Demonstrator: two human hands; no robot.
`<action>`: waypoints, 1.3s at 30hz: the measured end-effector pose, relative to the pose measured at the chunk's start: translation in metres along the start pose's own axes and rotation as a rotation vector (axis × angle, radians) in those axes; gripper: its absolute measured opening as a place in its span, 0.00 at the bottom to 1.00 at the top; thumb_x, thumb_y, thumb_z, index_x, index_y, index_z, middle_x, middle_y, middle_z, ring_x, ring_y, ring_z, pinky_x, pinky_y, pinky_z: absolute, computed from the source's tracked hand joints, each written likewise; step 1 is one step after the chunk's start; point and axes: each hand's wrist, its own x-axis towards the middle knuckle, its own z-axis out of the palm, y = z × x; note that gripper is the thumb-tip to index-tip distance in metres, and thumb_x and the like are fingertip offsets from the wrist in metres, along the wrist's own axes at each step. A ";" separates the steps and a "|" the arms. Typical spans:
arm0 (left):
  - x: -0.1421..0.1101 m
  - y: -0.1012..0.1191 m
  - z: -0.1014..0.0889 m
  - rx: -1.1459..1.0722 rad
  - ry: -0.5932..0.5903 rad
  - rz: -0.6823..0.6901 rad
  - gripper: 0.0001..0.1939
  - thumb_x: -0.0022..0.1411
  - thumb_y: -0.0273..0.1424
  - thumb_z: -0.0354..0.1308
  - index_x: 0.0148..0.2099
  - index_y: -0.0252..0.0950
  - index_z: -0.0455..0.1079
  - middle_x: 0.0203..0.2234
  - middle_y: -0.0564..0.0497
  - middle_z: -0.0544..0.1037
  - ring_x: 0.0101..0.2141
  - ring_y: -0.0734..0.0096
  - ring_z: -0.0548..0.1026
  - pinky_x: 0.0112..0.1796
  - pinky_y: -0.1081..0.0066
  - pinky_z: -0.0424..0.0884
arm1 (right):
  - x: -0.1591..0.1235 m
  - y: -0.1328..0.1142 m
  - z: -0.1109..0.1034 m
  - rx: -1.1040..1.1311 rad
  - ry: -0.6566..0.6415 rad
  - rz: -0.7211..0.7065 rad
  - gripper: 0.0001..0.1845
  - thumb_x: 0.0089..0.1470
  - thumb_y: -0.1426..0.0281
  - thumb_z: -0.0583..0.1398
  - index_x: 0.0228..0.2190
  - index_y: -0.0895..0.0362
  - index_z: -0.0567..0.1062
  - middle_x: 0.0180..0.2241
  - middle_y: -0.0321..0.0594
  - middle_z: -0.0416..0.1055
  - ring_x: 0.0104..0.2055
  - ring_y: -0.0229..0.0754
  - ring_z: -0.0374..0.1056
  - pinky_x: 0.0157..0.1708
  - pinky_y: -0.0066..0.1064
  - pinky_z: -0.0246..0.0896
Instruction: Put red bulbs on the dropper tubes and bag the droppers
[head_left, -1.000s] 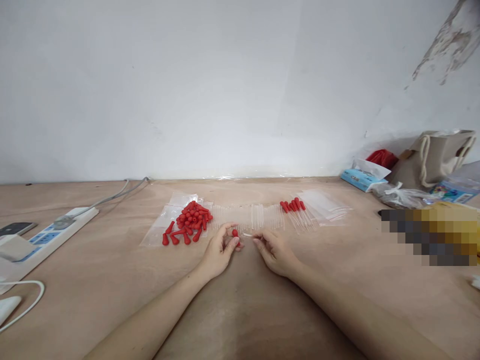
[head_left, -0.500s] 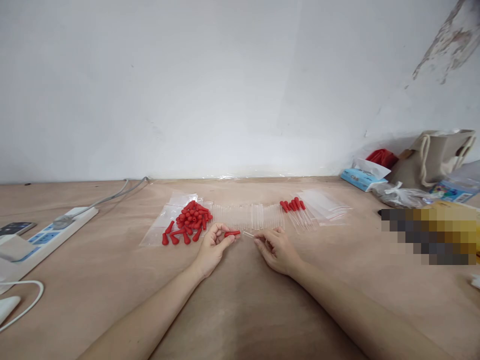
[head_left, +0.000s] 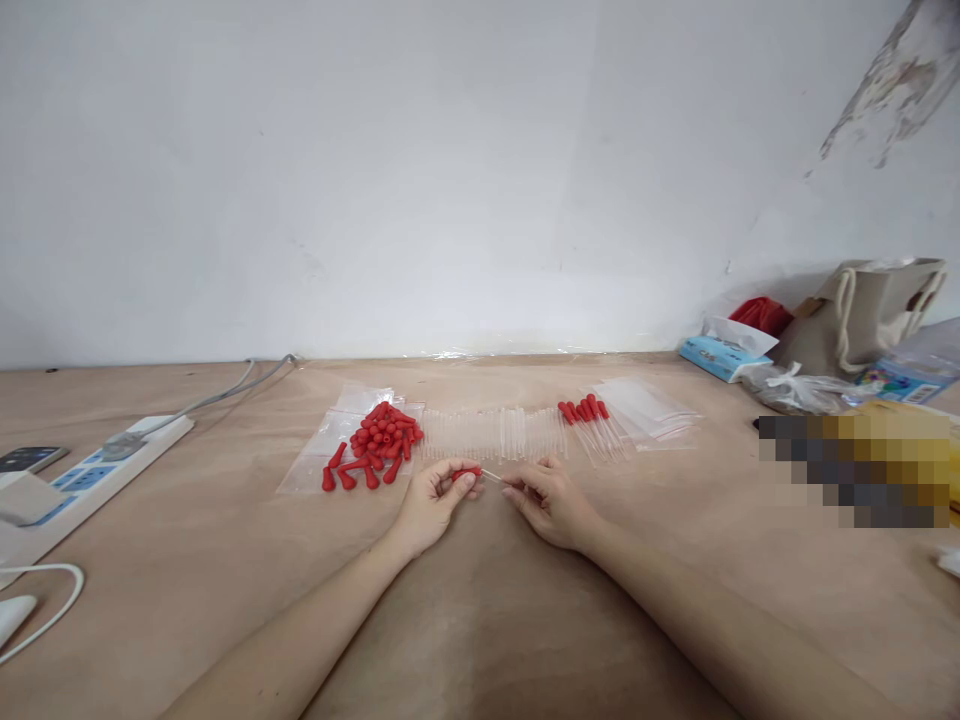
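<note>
Between the fingertips of my left hand (head_left: 437, 503) is a red rubber dropper bulb (head_left: 466, 472), partly covered by the fingers. My right hand (head_left: 547, 505) pinches a thin clear glass tube (head_left: 491, 476), whose near end meets the bulb's mouth; I cannot tell how far it is inside. Behind my hands lies a row of clear glass tubes (head_left: 495, 433). Left of it a pile of red bulbs (head_left: 382, 435) rests on clear plastic bags (head_left: 315, 455). To the right are several droppers with red bulbs fitted (head_left: 589, 412).
Flat zip bags (head_left: 649, 410) lie right of the droppers. A power strip (head_left: 112, 460) with plugs and a phone (head_left: 30, 458) are at the left. At the far right stand a tissue pack (head_left: 720, 358), a tied plastic bag (head_left: 799, 388) and a beige drawstring bag (head_left: 885, 310).
The red bulb in my left hand has turned from facing me to lying sideways. The bulb and the glass tube, apart half a second ago, have come together.
</note>
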 end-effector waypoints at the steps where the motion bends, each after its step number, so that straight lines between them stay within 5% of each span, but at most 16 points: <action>1: 0.000 -0.001 0.000 0.010 -0.003 -0.002 0.15 0.50 0.37 0.59 0.38 0.32 0.68 0.29 0.49 0.76 0.30 0.69 0.75 0.35 0.68 0.71 | 0.000 0.000 0.000 0.004 -0.008 -0.003 0.09 0.55 0.68 0.51 0.33 0.56 0.70 0.24 0.34 0.70 0.23 0.32 0.61 0.35 0.31 0.49; 12: -0.008 0.002 0.001 0.236 -0.106 0.081 0.10 0.54 0.34 0.55 0.34 0.32 0.70 0.21 0.52 0.74 0.23 0.74 0.72 0.27 0.74 0.69 | 0.003 0.005 -0.014 -0.086 -0.092 -0.084 0.10 0.55 0.71 0.51 0.33 0.55 0.72 0.29 0.35 0.73 0.29 0.34 0.65 0.34 0.31 0.42; 34: -0.013 0.000 -0.001 0.591 -0.202 0.194 0.10 0.58 0.34 0.50 0.38 0.36 0.70 0.29 0.52 0.75 0.29 0.73 0.72 0.30 0.75 0.68 | 0.002 0.000 0.000 -0.192 -0.132 -0.121 0.12 0.55 0.72 0.48 0.29 0.58 0.71 0.22 0.37 0.70 0.24 0.35 0.60 0.33 0.31 0.41; 39: -0.010 0.002 -0.001 0.583 -0.108 0.248 0.09 0.57 0.33 0.52 0.39 0.37 0.70 0.33 0.51 0.76 0.34 0.70 0.73 0.35 0.72 0.69 | 0.009 -0.008 -0.010 -0.271 -0.144 -0.134 0.12 0.56 0.71 0.49 0.31 0.58 0.71 0.26 0.38 0.70 0.30 0.36 0.61 0.32 0.31 0.42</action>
